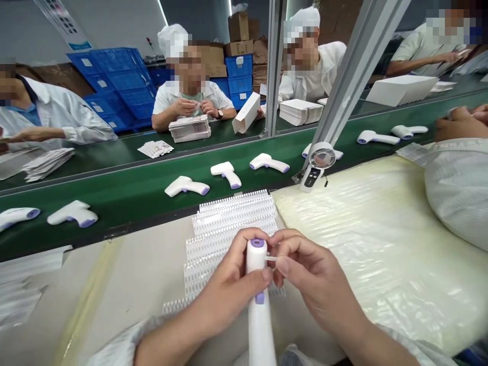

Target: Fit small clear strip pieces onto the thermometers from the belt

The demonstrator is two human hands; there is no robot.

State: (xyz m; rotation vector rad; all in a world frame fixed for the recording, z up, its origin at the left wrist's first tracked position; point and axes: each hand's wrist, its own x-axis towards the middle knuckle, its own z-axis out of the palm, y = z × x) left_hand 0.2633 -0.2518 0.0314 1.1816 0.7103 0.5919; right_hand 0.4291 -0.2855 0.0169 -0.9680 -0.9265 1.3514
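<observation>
A white infrared thermometer [260,330] with a purple trigger and a purple sensor end is gripped in my left hand [232,284], its sensor end pointing away from me. My right hand [310,274] pinches a small white strip [271,258] between thumb and fingers, and the strip's far end meets the thermometer's side near the front. Its exact kind is hard to make out; it may be a label. Beneath and beyond my hands lie several toothed white label sheets [213,244], overlapping on the table.
A green conveyor belt [125,190] crosses ahead, carrying several white thermometers [186,186]. A magnifier [322,155] stands by a metal post [339,76]. Plastic-covered foam [381,229] lies at right, near a neighbour's sleeve [457,188]. Co-workers sit across with white boxes [246,114].
</observation>
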